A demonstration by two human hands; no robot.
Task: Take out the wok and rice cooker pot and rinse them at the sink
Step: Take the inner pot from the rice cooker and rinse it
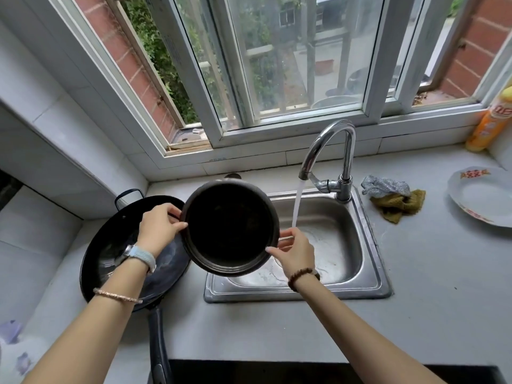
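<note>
The person's two bare forearms reach in from the bottom edge, nearest the lens, over a grey countertop (415,273); beyond them, going from the largest thing down, the steel sink (371,267) is set into that counter, its basin wet and streaked, holding no dishes that can be seen; the black wok (110,245) sits on the counter just left of the sink, its long handle pointing toward the camera, its inside glistening and otherwise bare; the rice cooker pot (231,227) is held above the sink's left edge, tilted so its dark inside faces the camera, and whether anything lies in it cannot be told; a white plate (479,198) rests far right on the counter, nothing on it; the chrome faucet (332,156) runs a stream of water (297,203) into the basin just right of the pot, not touching it; crumpled cloths (393,195) lie beside the faucet, and an orange bottle (487,123) stands by the window sill; the left hand (159,227) clamps the pot's left rim, thumb inside, fingers curled over the outside; the right hand (293,252) grips the lower right rim, thumb on the lip, fingers spread behind the wall.
</note>
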